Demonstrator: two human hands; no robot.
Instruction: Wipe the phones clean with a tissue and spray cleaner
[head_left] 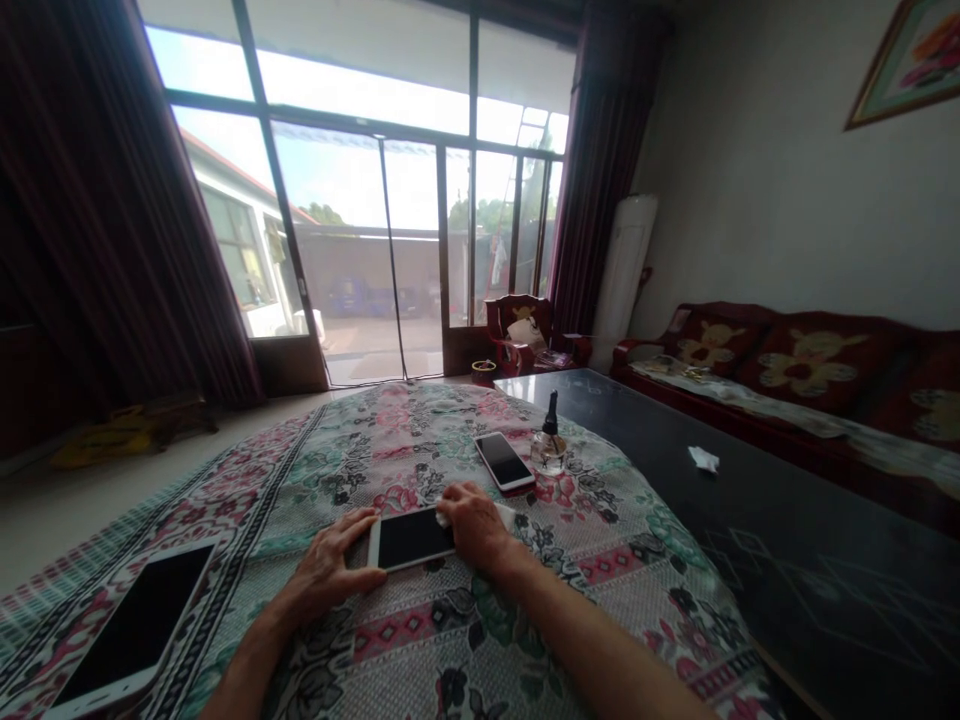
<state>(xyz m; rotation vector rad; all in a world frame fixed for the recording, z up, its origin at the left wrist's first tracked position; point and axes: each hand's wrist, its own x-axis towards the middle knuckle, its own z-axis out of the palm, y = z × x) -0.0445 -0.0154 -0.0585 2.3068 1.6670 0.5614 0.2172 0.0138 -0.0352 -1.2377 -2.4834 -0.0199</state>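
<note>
A white-framed smartphone (415, 538) with a dark screen lies flat on the patterned tablecloth (420, 625). My left hand (337, 560) grips its left end, thumb along the near edge and fingers at the far corner. Closed around a white tissue (505, 516), my right hand (474, 525) presses on the phone's right end and hides that part of it. Just beyond lies a second smartphone (504, 461), screen up. Beside that one stands a clear glass bottle (549, 452) with a black pump top.
At the near left rests a large white tablet (139, 630). A dark glossy table (810, 540) adjoins on the right, with a crumpled tissue (703, 460) on it. Beyond are a wooden sofa (795, 350), an armchair (519, 325) and glass doors (360, 250).
</note>
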